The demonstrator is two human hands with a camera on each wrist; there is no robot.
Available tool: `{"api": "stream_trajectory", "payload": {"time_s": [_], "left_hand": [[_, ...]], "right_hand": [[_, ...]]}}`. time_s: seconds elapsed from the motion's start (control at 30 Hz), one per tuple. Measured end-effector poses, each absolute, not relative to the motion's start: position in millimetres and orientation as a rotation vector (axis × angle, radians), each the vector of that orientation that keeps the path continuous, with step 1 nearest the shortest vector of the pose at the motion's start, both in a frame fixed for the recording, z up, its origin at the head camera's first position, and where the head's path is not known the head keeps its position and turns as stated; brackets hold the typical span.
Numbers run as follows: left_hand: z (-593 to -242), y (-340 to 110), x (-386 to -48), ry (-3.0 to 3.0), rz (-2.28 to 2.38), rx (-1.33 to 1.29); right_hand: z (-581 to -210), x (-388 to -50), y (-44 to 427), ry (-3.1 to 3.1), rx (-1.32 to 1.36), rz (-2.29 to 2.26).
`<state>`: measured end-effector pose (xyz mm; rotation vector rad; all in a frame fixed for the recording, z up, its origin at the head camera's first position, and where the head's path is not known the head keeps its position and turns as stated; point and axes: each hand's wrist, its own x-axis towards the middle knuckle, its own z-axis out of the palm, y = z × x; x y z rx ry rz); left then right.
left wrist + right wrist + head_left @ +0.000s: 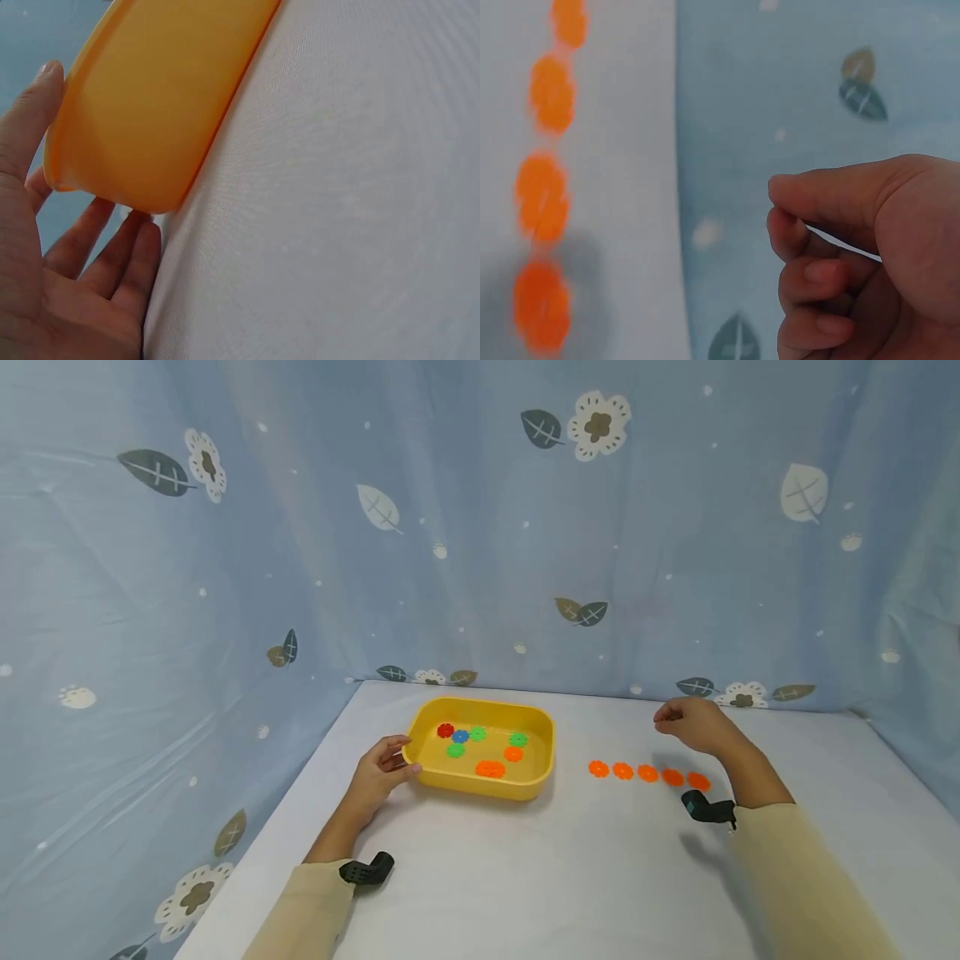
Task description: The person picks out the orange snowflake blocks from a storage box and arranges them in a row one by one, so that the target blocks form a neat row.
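A yellow plastic tray [468, 787] stands on the table, holding small flower-shaped discs: a red disc [446, 730], a blue disc [461, 737], green discs [456, 750] and orange discs [491, 769]. My left hand [378, 774] holds the tray at its near left corner, thumb and fingers on either side; the left wrist view shows the thumb [36, 101] against the rim. My right hand [699, 724] hovers beyond a row of orange discs [648, 773]. In the right wrist view its thumb [817, 191] meets the index fingertip, the other fingers are curled, and nothing shows between them.
A white cloth covers the table [495, 877]. Blue patterned curtain [480, 527] closes off the back and the sides. Each wrist carries a black camera, such as the right one [708, 808]. The row of orange discs lies right of the tray.
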<state>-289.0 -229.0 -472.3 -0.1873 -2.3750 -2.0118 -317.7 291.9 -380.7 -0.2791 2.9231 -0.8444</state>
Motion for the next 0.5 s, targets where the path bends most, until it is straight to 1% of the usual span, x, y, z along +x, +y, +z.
{"api": "stream_trajectory", "payload": {"time_s": [0.33,0.5], "left_hand": [[-471.3,-225.4,-287.8,-2.378,-1.987,-0.150],[-471.3,-226.3,-288.2,-2.381,-1.978,-0.144]], "right_hand": [[-353.9,-339.1,219.3,2.877,-0.428,-0.926],[-353.0,-347.3,188.5,2.865,-0.480,-0.945]]}}
